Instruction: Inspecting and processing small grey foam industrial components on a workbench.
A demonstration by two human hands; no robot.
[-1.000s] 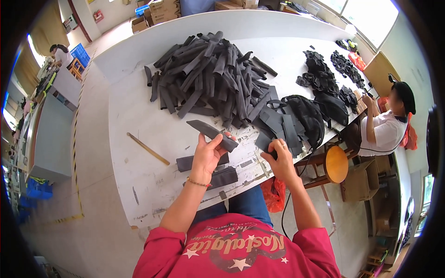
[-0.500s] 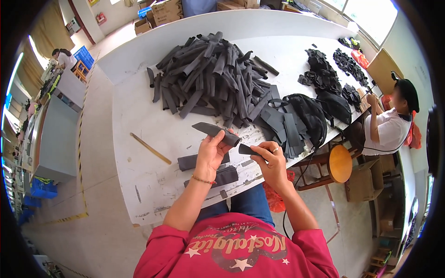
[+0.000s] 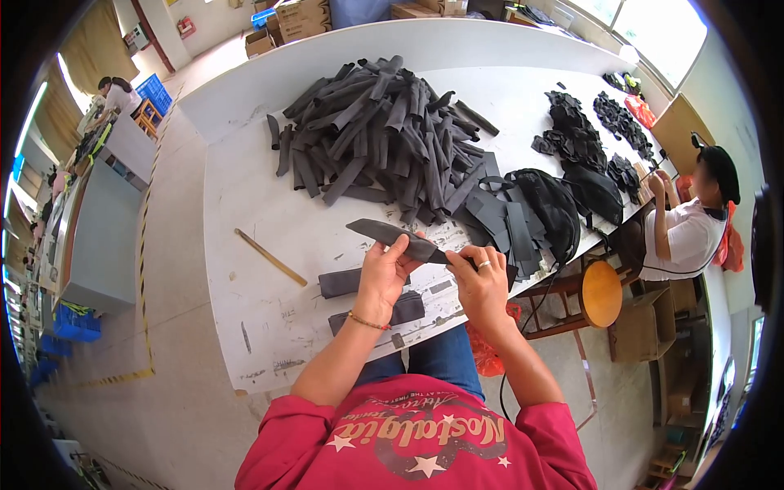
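Note:
My left hand [image 3: 382, 282] is closed round a dark grey fabric tube [image 3: 377, 232], held above the table's near part. In my right hand [image 3: 485, 292] is a flat dark strip [image 3: 512, 276], pinched between thumb and fingers. The strip's front end meets the tube's right-hand opening and appears to sit inside it; the fingers hide part of the strip. Just beyond my hands lies a big heap of similar fabric tubes [image 3: 347, 178]. Two folded dark bundles, a far one [image 3: 338, 283] and a near one [image 3: 408, 308], lie beside my left wrist.
A wooden stick [image 3: 270, 257] lies at left on the white table [image 3: 245, 314]. Flat dark pieces [image 3: 516, 229] and a black backpack [image 3: 549, 214] are at right. Farther right, a person [image 3: 686, 224] sits working near small black parts [image 3: 573, 126]. A round wooden stool [image 3: 600, 294] stands below.
My right hand has brought the strip up to the tube's opening, and its tip now appears to be inside. Elsewhere the view has only shifted slightly.

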